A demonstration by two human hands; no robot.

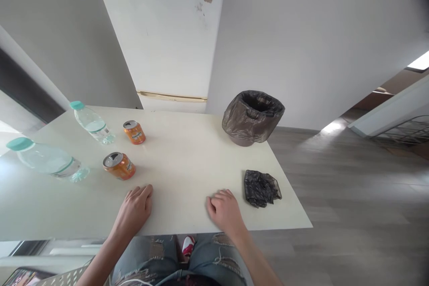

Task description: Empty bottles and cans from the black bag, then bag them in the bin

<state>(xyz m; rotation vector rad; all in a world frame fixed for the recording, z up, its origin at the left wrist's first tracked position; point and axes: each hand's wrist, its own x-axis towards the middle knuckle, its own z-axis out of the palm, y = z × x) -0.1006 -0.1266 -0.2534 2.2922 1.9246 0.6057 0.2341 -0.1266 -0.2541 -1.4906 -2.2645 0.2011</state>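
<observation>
My left hand [136,208] rests on the table near its front edge, fingers curled in and nothing seen in them. Just beyond it stands an orange soda can [119,166], opened at the top, with a second orange soda can [134,132] farther back. My right hand [225,210] lies loosely closed on the tabletop, also without anything visible in it. To its right is a crumpled black plastic bag [261,188], apart from the fingers. Behind that, a small bin lined with a dark plastic bag [252,118] stands near the far right corner.
Two clear plastic bottles with teal caps, a nearer bottle [50,160] and a farther bottle [92,123], stand at the left of the white table [187,161]. A white fridge [167,31] is behind the table. Grey wood floor [321,187] lies to the right.
</observation>
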